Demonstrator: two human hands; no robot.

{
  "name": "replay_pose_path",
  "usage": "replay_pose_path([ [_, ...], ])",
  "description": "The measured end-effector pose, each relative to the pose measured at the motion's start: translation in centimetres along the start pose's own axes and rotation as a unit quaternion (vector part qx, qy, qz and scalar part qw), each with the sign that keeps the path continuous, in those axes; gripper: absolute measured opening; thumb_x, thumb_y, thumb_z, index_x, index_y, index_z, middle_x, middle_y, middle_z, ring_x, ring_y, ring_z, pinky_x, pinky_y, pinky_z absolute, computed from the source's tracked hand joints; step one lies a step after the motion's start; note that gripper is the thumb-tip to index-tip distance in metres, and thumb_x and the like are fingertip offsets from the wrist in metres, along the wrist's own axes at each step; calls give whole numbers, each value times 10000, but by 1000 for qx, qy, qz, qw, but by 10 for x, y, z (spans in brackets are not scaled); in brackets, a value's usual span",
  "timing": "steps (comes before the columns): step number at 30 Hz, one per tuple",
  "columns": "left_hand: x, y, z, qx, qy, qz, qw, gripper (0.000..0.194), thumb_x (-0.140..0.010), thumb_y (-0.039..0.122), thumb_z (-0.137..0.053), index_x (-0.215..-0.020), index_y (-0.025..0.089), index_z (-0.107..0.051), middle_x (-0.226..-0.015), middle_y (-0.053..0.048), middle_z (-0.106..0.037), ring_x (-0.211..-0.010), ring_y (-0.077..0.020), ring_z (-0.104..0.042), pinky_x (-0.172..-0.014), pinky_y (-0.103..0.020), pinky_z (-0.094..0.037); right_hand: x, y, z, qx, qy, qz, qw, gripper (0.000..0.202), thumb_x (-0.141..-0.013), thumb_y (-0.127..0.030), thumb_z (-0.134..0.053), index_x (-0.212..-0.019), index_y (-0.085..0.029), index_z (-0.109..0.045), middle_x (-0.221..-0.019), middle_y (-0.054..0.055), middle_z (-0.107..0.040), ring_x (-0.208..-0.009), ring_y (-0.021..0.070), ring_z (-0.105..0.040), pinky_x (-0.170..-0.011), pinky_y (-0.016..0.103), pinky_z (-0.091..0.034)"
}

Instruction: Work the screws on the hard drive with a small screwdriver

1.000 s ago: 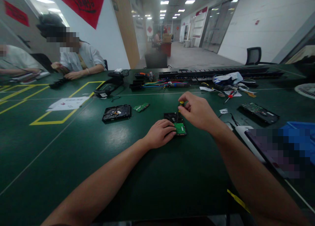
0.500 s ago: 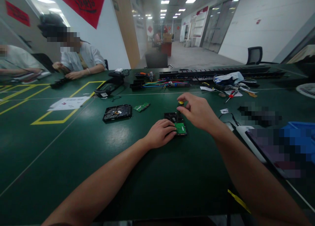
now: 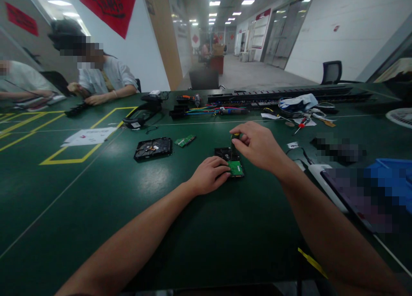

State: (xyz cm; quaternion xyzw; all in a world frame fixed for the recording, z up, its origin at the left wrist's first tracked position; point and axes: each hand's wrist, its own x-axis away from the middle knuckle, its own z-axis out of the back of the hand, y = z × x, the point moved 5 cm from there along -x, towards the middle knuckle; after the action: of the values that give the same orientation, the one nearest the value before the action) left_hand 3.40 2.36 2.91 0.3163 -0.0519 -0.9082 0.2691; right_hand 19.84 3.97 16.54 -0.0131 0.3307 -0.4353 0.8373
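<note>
Worktop (image 3: pixel 199 236): dark green, wide; cables and tools lie along its far side
Hard drive (image 3: pixel 222 153): flat on the worktop, between the hands; green board (image 3: pixel 237 169) on its near part
Left hand (image 3: pixel 210 175): fingers over the drive's left side; cannot tell whether they grip it
Right hand (image 3: pixel 255 143): fingers pinching a yellow-topped screwdriver (image 3: pixel 236 136), upright over the drive
Farther left: loose circuit board (image 3: pixel 185 141); beyond it, second drive (image 3: pixel 153 149)
</note>
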Motion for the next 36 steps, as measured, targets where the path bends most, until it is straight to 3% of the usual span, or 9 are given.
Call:
replay_pose_path([
  [4, 0, 1, 0, -1, 2, -3, 1000, 260, -1068, 359, -559, -1170, 209, -745, -1224, -98, -723, -1180, -256, -656, -1045, -463, -522, -1, 0, 0, 24, 8, -15, 1000, 136, -963, -290, -655, -1015, -198, -742, -1036, 109, -760, -949, 277, -684, -880, 419, -506],
  [11, 0, -1, -1, -5, -3, -2, 1000, 266, -1071, 361, -552, -1170, 206, -745, -1231, -100, -722, -1195, -257, -651, -1048, -460, -518, -1, -2, 0, 0, -10, -7, 1000, 223, -952, -175, -608, -1136, -196, -731, -1132, 91, -782, -980, 250, -706, -906, 389, -502],
  [17, -1, 0, 0, -1, 1, -2, 1000, 264, -1069, 364, -553, -1175, 220, -747, -1223, -98, -722, -1181, -254, -656, -1039, -465, -523, 2, -2, -2, -26, -21, -31, 999, 219, -940, -163, -580, -1105, -196, -721, -968, 69, -770, -819, 218, -672, -781, 362, -495],
  [22, 0, 0, -1, -3, 4, -3, 1000, 261, -1066, 356, -558, -1169, 207, -747, -1221, -106, -723, -1180, -254, -657, -1041, -464, -524, 0, -1, -1, -11, 3, -18, 1000, 117, -941, -247, -649, -1023, -197, -717, -1024, 95, -739, -938, 251, -670, -864, 391, -496],
  [26, 0, -1, -2, -6, 5, -6, 1000, 266, -1068, 366, -556, -1160, 206, -748, -1217, -104, -725, -1177, -256, -658, -1036, -464, -529, -2, 0, -1, -4, -16, -3, 1000, 127, -927, -170, -629, -1002, -209, -723, -1051, 92, -753, -1008, 267, -674, -926, 411, -494],
  [32, -1, 0, -1, -4, 0, -3, 1000, 267, -1070, 365, -553, -1171, 210, -746, -1228, -100, -723, -1176, -255, -659, -1030, -465, -533, 1, -1, -1, -10, -33, -18, 999, 285, -915, -126, -584, -1161, -179, -720, -1098, 92, -771, -898, 232, -686, -853, 381, -505],
  [36, -1, -1, -1, -1, -1, -4, 1000, 263, -1066, 362, -557, -1172, 216, -749, -1225, -101, -723, -1174, -254, -658, -1034, -470, -529, 0, -2, -1, -16, -29, -18, 999, 220, -932, -175, -609, -1117, -185, -728, -1067, 90, -770, -937, 244, -687, -872, 389, -505],
])
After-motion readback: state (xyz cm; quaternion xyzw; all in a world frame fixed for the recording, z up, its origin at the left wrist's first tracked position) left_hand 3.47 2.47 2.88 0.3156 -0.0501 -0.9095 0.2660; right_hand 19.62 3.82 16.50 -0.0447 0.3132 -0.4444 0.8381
